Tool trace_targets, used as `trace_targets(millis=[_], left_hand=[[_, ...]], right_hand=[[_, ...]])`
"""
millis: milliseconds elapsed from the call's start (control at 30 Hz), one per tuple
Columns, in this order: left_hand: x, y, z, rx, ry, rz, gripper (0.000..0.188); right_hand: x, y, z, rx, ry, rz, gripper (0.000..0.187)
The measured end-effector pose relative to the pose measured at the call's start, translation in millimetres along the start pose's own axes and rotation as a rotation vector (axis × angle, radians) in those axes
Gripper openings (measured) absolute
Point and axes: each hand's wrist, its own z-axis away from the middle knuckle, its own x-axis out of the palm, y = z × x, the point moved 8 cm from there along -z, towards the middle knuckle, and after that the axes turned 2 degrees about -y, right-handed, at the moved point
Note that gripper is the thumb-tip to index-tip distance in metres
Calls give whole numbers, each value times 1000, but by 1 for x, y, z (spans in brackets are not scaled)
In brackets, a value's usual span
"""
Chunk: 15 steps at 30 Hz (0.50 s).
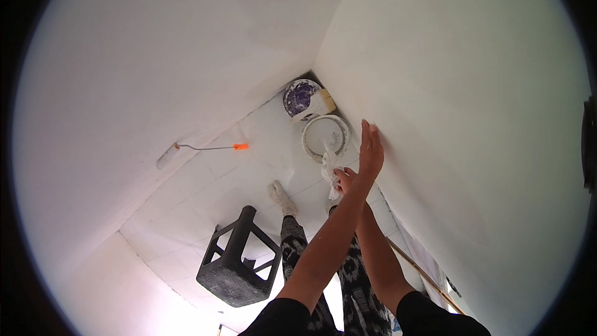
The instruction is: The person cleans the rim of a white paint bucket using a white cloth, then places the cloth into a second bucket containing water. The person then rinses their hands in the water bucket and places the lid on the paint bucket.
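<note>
My left hand [372,149] is raised with its fingers stretched out, at the right wall and seeming to touch it; its forearm crosses over the right one. Lower down, my right hand [346,180] is closed around a crumpled white plastic bag [330,165]. The top of this bag hangs beside the rim of a round white bucket [305,143] with whitish matter inside. Behind the bucket, in the corner, a wide paint brush [320,104] lies across a purple, paint-smeared round container or lid [298,94].
A paint roller [208,148] with an orange handle leans at the left wall [155,56]. A dark plastic stool [239,274] lies tipped on the pale tiled floor [205,193], left of my legs. Along the right wall [472,118] runs a thin pole [426,277].
</note>
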Motion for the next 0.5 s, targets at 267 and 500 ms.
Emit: trace_targets(millis=[267, 500], left_hand=[[-15, 10, 16, 141, -46, -381, 45], [-74, 4, 33, -63, 56, -830, 34]], right_hand=[[4, -12, -8, -678, -70, 669, 28], [3, 32, -58, -456, -255, -352, 27]])
